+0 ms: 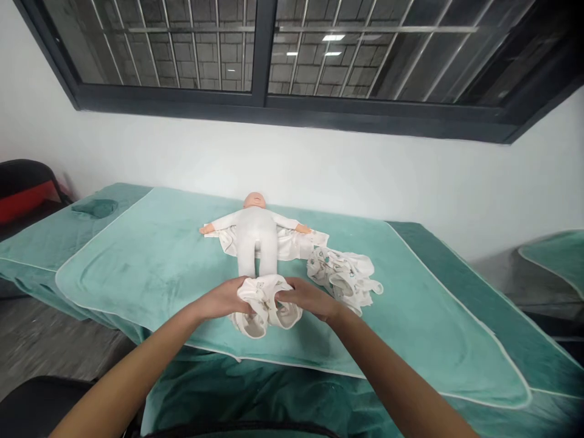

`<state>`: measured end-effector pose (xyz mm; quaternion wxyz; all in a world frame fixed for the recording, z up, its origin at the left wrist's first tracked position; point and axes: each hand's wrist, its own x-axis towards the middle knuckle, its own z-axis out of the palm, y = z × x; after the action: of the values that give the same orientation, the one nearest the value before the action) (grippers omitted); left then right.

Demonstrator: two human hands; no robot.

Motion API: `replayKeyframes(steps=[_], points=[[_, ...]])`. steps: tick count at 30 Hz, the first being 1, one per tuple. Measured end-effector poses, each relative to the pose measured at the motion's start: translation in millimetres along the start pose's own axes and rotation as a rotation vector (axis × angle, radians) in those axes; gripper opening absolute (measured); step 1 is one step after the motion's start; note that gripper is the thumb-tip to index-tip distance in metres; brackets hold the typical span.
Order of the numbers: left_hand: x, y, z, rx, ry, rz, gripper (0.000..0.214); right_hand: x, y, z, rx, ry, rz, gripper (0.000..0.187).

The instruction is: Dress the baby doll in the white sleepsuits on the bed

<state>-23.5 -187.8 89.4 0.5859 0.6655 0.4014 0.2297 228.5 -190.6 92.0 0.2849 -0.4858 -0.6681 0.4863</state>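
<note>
A baby doll with a white cloth body lies on its back, head toward the wall and arms spread. At its feet, my left hand and my right hand are closed on a bunched white printed baby garment, one hand on each side. Two round openings of the garment face me; they look like leg holes. The doll's feet are hidden behind the garment and my hands. Beneath the doll's back and arms a white printed cloth is spread out. Right of my right hand lies a crumpled printed baby garment.
A light green plush cover lies over a bed against the white wall. A dark-framed window is above. A black and red chair stands at the far left. Darker green fabric hangs at the near edge.
</note>
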Motion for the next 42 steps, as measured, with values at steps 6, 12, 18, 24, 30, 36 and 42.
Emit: replayKeyframes(steps=[6, 12, 18, 24, 30, 36, 42], points=[[-4, 51, -43.0, 0.193, -0.149, 0.051, 0.053, 2, -39, -36, 0.013, -0.417, -0.061, 0.038], [15, 109, -64.0, 0.589, -0.145, 0.109, 0.025, 7, -82, -47, -0.248, -0.422, -0.115, 0.041], [49, 112, -91.8, 0.7, -0.099, 0.107, 0.029, 22, -122, -48, -0.423, -0.307, -0.136, 0.052], [32, 129, -91.9, 0.728, -0.016, 0.048, 0.014, 21, -140, -52, -0.669, -0.338, -0.213, 0.025], [14, 163, -58.3, 0.975, -0.188, 0.303, 0.007, 20, -150, -43, -0.762, -0.435, -0.109, 0.015], [10, 163, -56.7, 1.112, 0.231, 0.58, 0.004, 19, -162, -53, -0.357, -0.436, -0.176, 0.027], [4, 176, -60.6, 0.896, 0.393, 0.52, 0.01, 13, -172, -55, -0.441, -0.103, -0.33, 0.011]])
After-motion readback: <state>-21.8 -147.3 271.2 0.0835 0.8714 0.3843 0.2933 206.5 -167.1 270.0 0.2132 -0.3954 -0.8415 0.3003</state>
